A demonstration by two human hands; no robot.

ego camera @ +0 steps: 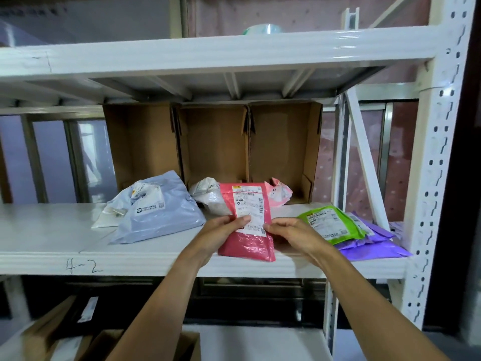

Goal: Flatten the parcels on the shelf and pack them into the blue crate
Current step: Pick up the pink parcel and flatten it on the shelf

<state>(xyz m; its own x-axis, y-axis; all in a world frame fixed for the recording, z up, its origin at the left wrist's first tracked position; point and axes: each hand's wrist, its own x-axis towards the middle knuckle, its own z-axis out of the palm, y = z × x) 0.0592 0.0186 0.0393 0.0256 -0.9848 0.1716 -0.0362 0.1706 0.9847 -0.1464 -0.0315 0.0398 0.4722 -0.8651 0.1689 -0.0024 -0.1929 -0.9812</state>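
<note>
A red parcel (250, 246) with a white shipping label stands tilted on the white shelf (52, 235), lower edge at the shelf's front. My left hand (221, 233) grips its left edge and my right hand (291, 235) grips its right edge, thumbs on the label. A light blue parcel (161, 214) lies to the left over a white one (109, 220). Behind the red parcel sit a white parcel (208, 194) and a pink parcel (279, 194). To the right, a green parcel (330, 222) lies on purple parcels (374, 246). No blue crate is in view.
Three open cardboard boxes (216, 144) stand on their sides at the back of the shelf. An upper shelf beam (208, 53) runs overhead, with a tape roll (263, 29) on it. A perforated upright (432, 178) bounds the right. Cardboard boxes (104, 345) sit below left.
</note>
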